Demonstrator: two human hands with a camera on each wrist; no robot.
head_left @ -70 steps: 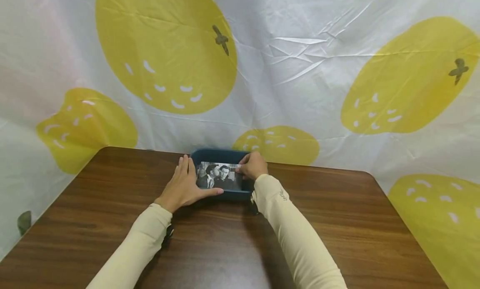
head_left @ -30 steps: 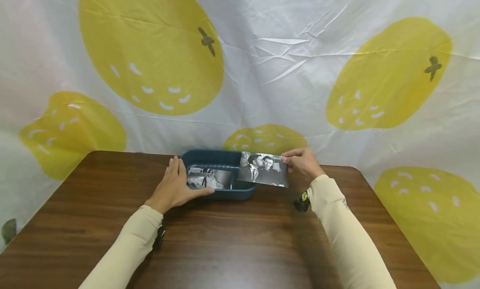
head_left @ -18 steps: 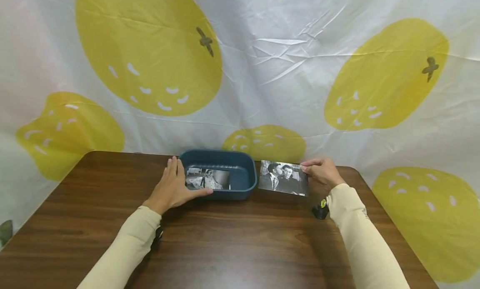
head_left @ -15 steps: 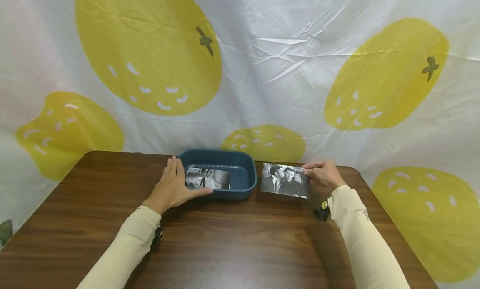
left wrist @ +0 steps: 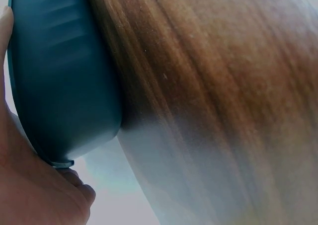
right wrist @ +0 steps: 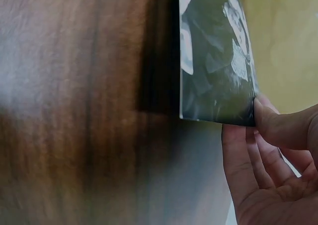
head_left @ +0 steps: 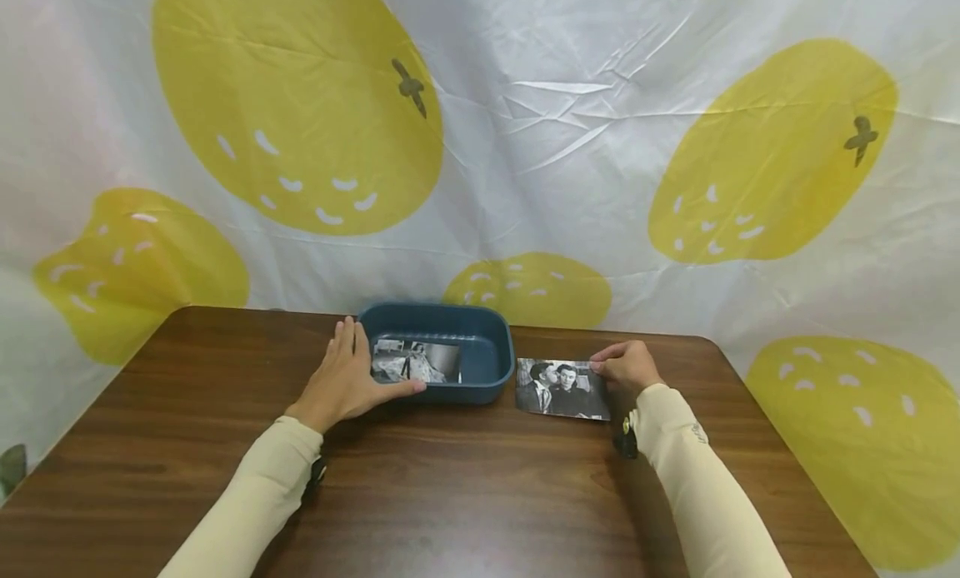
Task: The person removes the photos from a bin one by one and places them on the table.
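My right hand [head_left: 630,367] pinches a black-and-white photo [head_left: 562,390] of two people by its right edge, thumb on top. The photo is held low over the table, to the right of a dark blue plastic tub [head_left: 491,391]. In the right wrist view, the thumb and fingers grip a corner of the glossy photo [right wrist: 213,71], which casts a shadow on the wood. My left hand [head_left: 341,386] rests against the tub's left front corner, fingers straight along its left side and thumb along the front rim. A second black-and-white photo [head_left: 435,360] lies inside the tub.
The brown wooden table [head_left: 450,495] stands against a white curtain [head_left: 525,186] printed with large yellow fruit. The tub sits close to the table's back edge.
My right hand has drawn the photo out of the tub, carried it to the right and lowered it towards the table, uncovering the second photo. The left hand stays at the tub.
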